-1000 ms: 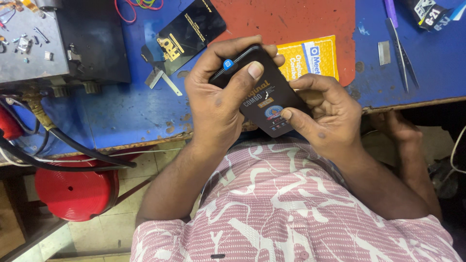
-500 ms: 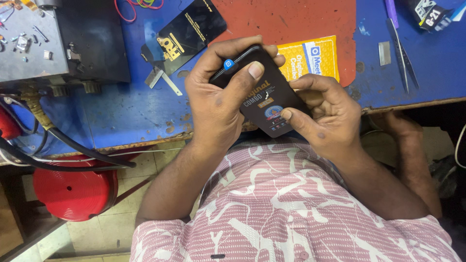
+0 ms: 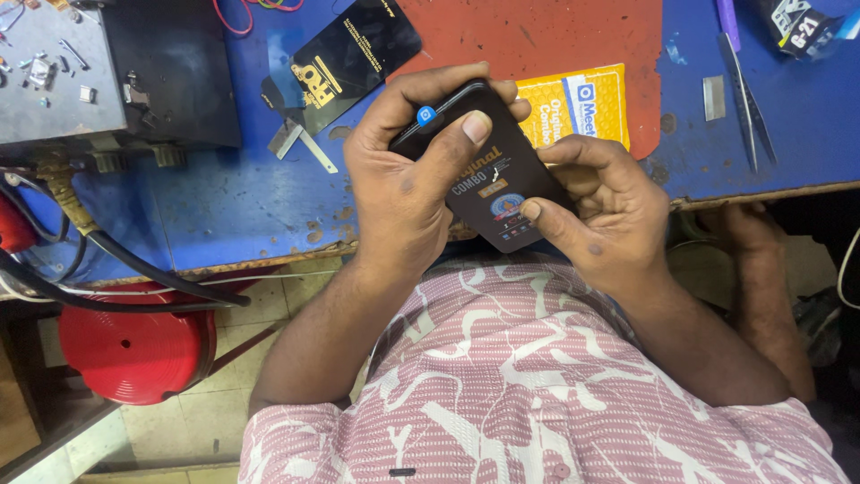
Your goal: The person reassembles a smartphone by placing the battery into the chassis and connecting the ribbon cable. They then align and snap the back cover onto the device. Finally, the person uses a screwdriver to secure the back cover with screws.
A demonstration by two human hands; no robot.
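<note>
Black phone screen between left hand and right hand

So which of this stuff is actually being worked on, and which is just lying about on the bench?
In hand:
- black phone screen panel, held by left hand and right hand
- small blue tab on it

Lying about:
- yellow packet
- tweezers
- black card
- red stool
</note>
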